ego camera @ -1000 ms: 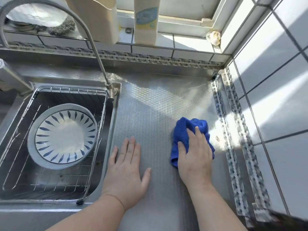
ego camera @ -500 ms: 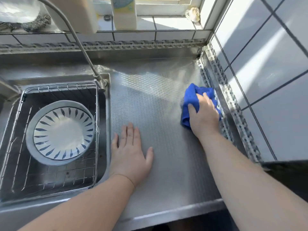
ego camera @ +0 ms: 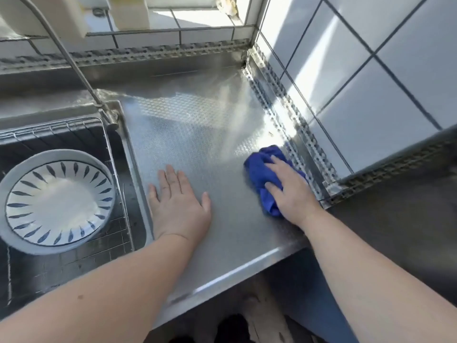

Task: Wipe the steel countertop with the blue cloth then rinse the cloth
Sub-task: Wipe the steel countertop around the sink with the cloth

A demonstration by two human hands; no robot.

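Observation:
The blue cloth [ego camera: 257, 167] lies bunched on the textured steel countertop [ego camera: 197, 134], at its right side beside the perforated metal trim along the tiled wall. My right hand [ego camera: 291, 194] lies on top of the cloth and grips it, thumb and fingers bent over the folds, pressing it onto the steel. My left hand [ego camera: 178, 201] rests flat on the countertop with its fingers spread, just right of the sink rim [ego camera: 131, 164]. The far part of the cloth sticks out past my fingers.
The sink on the left holds a wire basket [ego camera: 74, 256] with a blue-patterned white plate [ego camera: 57, 201]. A curved faucet [ego camera: 74, 63] rises at the sink's back corner. Bottles [ego camera: 128, 11] stand on the tiled sill. White tiled wall [ego camera: 371, 82] bounds the right; the counter's front edge [ego camera: 235, 271] is close.
My right hand slid the cloth back along the right edge, then pulled it toward the front of the counter. My left hand has stayed flat in place.

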